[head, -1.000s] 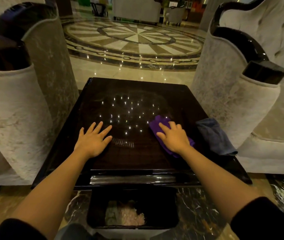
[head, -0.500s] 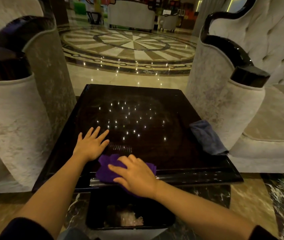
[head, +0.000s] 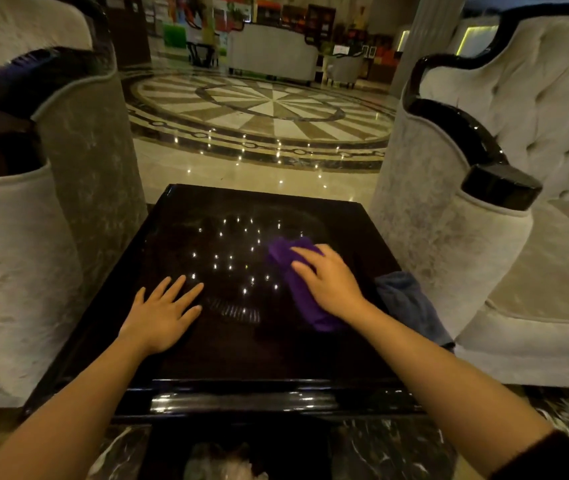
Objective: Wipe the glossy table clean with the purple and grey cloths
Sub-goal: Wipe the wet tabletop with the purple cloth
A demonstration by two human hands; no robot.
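The glossy dark table (head: 227, 355) fills the middle of the view and mirrors small ceiling lights. My right hand (head: 328, 282) presses flat on the purple cloth (head: 296, 289) on the table's right half. My left hand (head: 161, 313) lies flat on the left half with fingers spread and nothing under it. The grey cloth (head: 411, 306) lies crumpled on the right edge of the table, just right of my right wrist, untouched.
Pale upholstered armchairs stand close on both sides, the left armchair (head: 44, 216) and the right armchair (head: 456, 244), hemming in the table. A dark bin (head: 234, 455) with crumpled waste sits on the floor below the near edge. Polished patterned floor lies beyond.
My right hand has swept the purple cloth from the near front edge back out to the right half of the table. My left hand has stayed flat in place.
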